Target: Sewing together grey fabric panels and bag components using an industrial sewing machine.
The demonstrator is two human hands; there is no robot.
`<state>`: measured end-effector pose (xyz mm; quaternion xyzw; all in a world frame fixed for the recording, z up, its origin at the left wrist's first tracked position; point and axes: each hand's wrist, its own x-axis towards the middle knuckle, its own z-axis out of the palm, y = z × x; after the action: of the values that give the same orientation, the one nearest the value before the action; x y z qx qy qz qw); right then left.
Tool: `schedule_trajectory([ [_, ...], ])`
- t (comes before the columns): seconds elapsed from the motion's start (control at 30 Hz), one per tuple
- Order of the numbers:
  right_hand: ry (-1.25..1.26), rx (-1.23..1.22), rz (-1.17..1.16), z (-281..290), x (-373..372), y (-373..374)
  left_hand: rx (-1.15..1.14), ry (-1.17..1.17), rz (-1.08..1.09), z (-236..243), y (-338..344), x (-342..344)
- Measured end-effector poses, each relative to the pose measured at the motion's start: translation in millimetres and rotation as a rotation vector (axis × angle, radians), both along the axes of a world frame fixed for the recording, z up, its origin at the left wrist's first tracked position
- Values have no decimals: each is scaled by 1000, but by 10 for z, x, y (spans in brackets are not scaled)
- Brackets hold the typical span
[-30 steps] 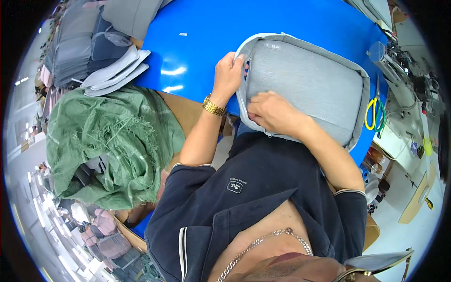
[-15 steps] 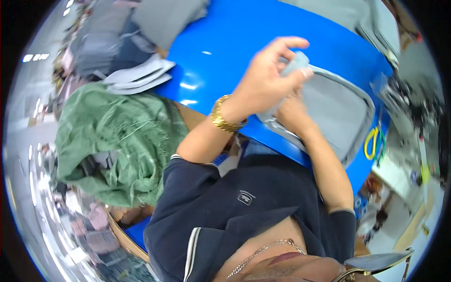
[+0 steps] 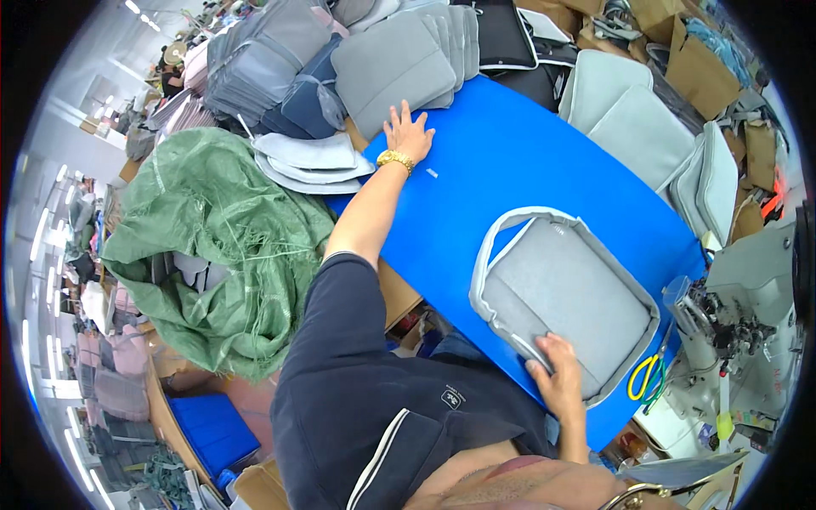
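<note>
A grey fabric case piece (image 3: 565, 297) with a raised padded border lies on the blue tabletop (image 3: 476, 183), to the right. My right hand (image 3: 558, 374) grips its near border, fingers curled over the edge. Farther off to the left, my left hand (image 3: 406, 138), a gold watch at its wrist, reaches out with fingers spread. Its fingertips lie at the near edge of a fanned stack of flat grey fabric panels (image 3: 387, 72); from here I cannot tell how firmly they touch.
Yellow-handled scissors (image 3: 643, 374) lie beside the case, close to a sewing machine (image 3: 739, 314) on the right. Pale grey padded panels (image 3: 642, 132) line the far right edge. At left are curved grey pieces (image 3: 310, 157) and a green woven sack (image 3: 212, 238).
My left hand has left the case and stretched far left to the grey panel stack. The right hand now holds the case's near border. The view has shifted, showing more of the far side.
</note>
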<state>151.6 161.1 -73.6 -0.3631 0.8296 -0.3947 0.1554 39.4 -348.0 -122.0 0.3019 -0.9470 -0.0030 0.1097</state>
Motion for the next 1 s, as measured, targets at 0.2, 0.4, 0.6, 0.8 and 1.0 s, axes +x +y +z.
schedule_trajectory([
  [0.2,68,15,34,9,-32,-129,173,76,309,-172,-211,-134],
  [0.4,51,-29,28,-51,-53,-54,-157,868,-91,423,-283,321],
  [0.6,-603,-480,-84,-154,-215,-319,146,818,-453,1051,1320,827],
  [0.8,-602,-541,-447,-55,-452,-913,1588,495,-743,700,2690,1167],
  [1.0,-624,-746,-347,298,-551,-287,1063,691,-277,741,1929,1032],
])
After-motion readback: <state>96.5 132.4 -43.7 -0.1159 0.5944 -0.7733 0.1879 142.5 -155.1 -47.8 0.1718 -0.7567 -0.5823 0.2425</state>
